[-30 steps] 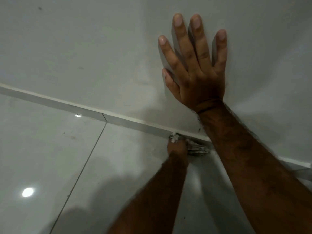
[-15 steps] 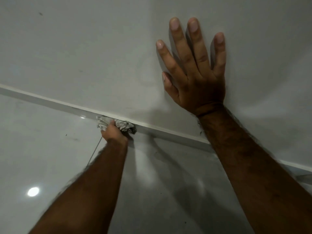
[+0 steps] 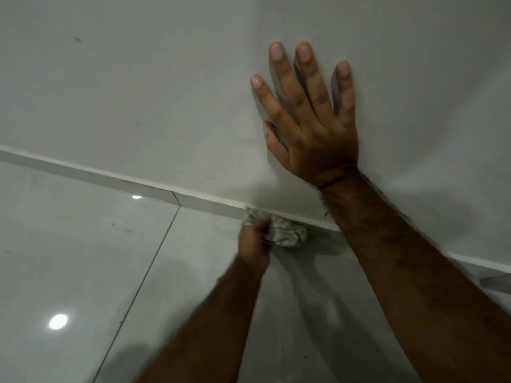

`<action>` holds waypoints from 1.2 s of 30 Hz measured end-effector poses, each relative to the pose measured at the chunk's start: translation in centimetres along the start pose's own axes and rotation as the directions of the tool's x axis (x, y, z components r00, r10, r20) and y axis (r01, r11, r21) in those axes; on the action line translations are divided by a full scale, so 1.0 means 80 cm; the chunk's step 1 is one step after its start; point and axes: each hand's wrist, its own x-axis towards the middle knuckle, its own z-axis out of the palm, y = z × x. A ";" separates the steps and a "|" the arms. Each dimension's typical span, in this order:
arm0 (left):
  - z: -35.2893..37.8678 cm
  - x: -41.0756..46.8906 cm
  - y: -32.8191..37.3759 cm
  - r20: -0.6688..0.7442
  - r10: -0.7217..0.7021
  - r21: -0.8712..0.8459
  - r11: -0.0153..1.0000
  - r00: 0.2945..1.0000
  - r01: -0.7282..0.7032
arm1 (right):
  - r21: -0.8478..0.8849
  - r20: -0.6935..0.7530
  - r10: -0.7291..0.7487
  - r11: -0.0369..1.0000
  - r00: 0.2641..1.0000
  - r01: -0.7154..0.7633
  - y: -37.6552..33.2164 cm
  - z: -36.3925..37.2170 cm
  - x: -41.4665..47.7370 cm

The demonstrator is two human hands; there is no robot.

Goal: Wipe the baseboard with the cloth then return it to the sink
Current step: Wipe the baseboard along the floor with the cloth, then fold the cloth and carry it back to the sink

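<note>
Here my left hand (image 3: 253, 241) is closed around the bunched cloth (image 3: 282, 230), pressing it against the baseboard (image 3: 110, 176) at centre frame — just below and left of my right hand (image 3: 312, 120), which lies flat, fingers spread, on the wall (image 3: 138, 78).

Head camera looks steeply down, close to wall (image 3: 138, 78) and floor (image 3: 69, 258)

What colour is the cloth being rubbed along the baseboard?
The cloth looks whitish grey with faint darker stripes, seen in the head view.
</note>
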 end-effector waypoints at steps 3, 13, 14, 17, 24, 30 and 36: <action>-0.037 -0.015 0.062 -0.142 0.078 -0.111 0.989 0.987 -0.094 | 0.060 0.030 0.026 0.998 0.999 -0.028 -0.005 -0.005 0.000; -0.016 -0.083 0.129 0.003 0.221 -0.126 0.968 0.975 -0.219 | -0.264 0.963 0.110 0.196 -0.246 -0.944 -0.097 -0.062 -0.100; -0.008 -0.089 0.133 0.029 0.212 -0.130 0.970 0.977 -0.206 | -0.411 0.912 -0.026 -0.078 -0.410 -0.908 -0.094 -0.064 -0.095; 0.011 -0.105 0.143 0.084 0.174 -0.064 0.984 0.981 -0.169 | -0.416 0.909 -0.214 -0.525 -0.358 -0.742 -0.083 -0.064 -0.068; 0.047 -0.173 0.205 0.003 0.114 0.345 0.932 0.993 -0.108 | -0.297 0.950 -0.096 -0.562 -0.296 -0.772 -0.036 -0.081 0.015; 0.122 -0.258 0.284 0.021 0.076 0.565 0.822 0.997 -0.075 | -0.284 0.953 -0.067 -0.533 -0.295 -0.797 0.028 -0.131 0.113; 0.236 -0.361 0.364 0.047 0.010 0.639 0.768 0.999 -0.038 | -0.269 0.953 -0.015 -0.502 -0.302 -0.822 0.126 -0.196 0.243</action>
